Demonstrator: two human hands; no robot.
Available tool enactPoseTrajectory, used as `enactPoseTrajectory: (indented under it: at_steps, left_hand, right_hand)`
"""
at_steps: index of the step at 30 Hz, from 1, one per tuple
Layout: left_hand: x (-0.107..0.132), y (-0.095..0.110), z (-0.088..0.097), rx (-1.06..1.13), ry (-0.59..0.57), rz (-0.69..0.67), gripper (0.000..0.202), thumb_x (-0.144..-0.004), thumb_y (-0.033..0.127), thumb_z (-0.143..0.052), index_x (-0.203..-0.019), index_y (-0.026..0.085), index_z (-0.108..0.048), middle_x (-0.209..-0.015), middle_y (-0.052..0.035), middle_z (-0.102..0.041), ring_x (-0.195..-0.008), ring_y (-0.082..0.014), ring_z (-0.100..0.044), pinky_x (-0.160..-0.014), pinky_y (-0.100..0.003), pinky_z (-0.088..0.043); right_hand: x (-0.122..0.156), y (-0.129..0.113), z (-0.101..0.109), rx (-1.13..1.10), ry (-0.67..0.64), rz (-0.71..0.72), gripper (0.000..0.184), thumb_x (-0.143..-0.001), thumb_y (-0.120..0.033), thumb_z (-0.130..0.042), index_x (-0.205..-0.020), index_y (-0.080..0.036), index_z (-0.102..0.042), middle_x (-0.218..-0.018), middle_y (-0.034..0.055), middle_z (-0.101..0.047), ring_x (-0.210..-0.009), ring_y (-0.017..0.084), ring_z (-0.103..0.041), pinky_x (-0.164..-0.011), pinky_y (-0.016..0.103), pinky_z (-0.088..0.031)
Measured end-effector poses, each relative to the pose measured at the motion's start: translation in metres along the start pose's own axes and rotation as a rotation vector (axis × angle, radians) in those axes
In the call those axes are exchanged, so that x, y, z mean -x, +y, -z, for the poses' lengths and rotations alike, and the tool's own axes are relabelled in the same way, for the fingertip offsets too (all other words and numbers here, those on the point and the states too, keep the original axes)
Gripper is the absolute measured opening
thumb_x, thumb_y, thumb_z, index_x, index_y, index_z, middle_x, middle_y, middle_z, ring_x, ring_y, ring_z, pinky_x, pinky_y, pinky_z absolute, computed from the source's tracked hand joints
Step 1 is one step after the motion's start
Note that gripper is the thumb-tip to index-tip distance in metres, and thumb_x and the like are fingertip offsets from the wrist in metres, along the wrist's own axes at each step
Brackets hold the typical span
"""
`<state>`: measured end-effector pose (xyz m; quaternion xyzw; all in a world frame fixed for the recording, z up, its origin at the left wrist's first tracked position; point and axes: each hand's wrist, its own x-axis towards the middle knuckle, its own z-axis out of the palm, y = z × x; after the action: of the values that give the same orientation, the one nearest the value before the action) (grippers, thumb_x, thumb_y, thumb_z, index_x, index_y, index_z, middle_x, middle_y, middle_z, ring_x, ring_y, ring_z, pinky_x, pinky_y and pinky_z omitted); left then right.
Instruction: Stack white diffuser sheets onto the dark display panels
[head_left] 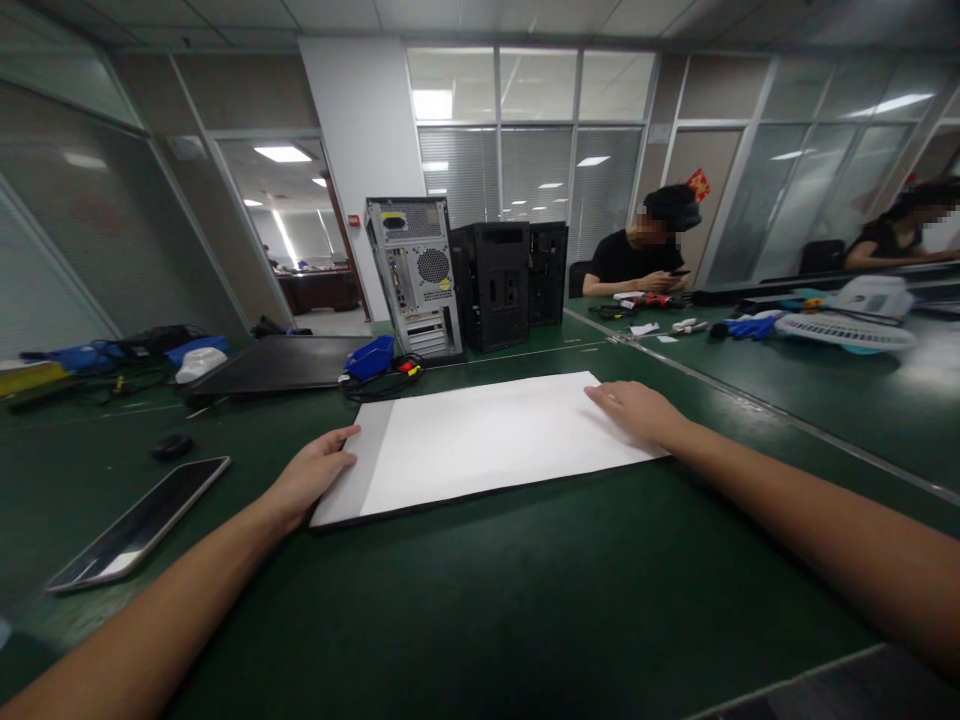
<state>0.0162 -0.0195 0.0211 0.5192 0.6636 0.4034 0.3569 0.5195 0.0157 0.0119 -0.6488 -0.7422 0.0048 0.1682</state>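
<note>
phone [142,525] lies on the worktop [525,590], left of your left hand [319,470]. that hand's fingers close on the grey-strip end of the white panel [480,440]. panel sits in front of you, between both hands, long axis left to right, right end slightly farther off; neither hand nearer, both touching. your right hand [634,410] covers the right end; underside hidden, can't tell if its fingers grip.

A white rectangular panel [487,440], grey-banded at left, lies on the table [480,610]
</note>
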Motion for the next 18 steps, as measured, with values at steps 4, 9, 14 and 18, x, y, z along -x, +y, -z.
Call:
enactPoseTrajectory:
  at_steps: [4,9,14,18]
  left_hand:
    - [0.002,0.002,-0.001,0.009,0.01,0.004,0.061,-0.072,0.019,-0.069,-0.133,0.019,-0.064,-0.133,-0.0132,-0.066,-0.086,-0.0208,-0.072,-0.075,-0.029,-0.056]
    - [0.007,0.007,-0.003,0.031,-0.017,0.031,0.065,-0.074,0.02,-0.071,-0.138,0.018,-0.059,-0.134,-0.0144,-0.065,-0.092,-0.0223,-0.072,-0.075,-0.029,-0.057]
    - [0.008,0.009,-0.002,0.026,-0.063,0.017,0.074,-0.073,0.027,-0.077,-0.142,0.015,-0.053,-0.132,-0.0169,-0.066,-0.093,-0.0238,-0.072,-0.074,-0.031,-0.057]
    - [0.006,0.005,-0.002,0.059,-0.088,-0.02,0.068,-0.074,0.024,-0.075,-0.139,0.018,-0.055,-0.138,-0.0147,-0.063,-0.094,-0.0213,-0.072,-0.075,-0.029,-0.057]
  right_hand:
    - [0.004,0.0,-0.005,0.07,-0.022,0.04,0.081,-0.094,-0.074,-0.017,-0.121,-0.018,-0.069,-0.12,0.0156,-0.067,-0.111,0.032,-0.062,-0.093,0.048,-0.048]
    - [0.007,-0.008,-0.006,0.085,-0.026,0.106,0.076,-0.096,-0.071,-0.02,-0.121,-0.019,-0.069,-0.121,0.0145,-0.067,-0.112,0.031,-0.06,-0.095,0.048,-0.047]
    - [0.009,-0.019,-0.008,0.054,-0.011,0.187,0.071,-0.097,-0.068,-0.024,-0.123,-0.019,-0.068,-0.123,0.0122,-0.066,-0.115,0.03,-0.057,-0.101,0.047,-0.043]
    - [0.011,-0.026,-0.009,0.012,-0.02,0.199,0.071,-0.097,-0.068,-0.024,-0.128,-0.018,-0.064,-0.129,0.0115,-0.063,-0.118,0.03,-0.056,-0.103,0.048,-0.042]
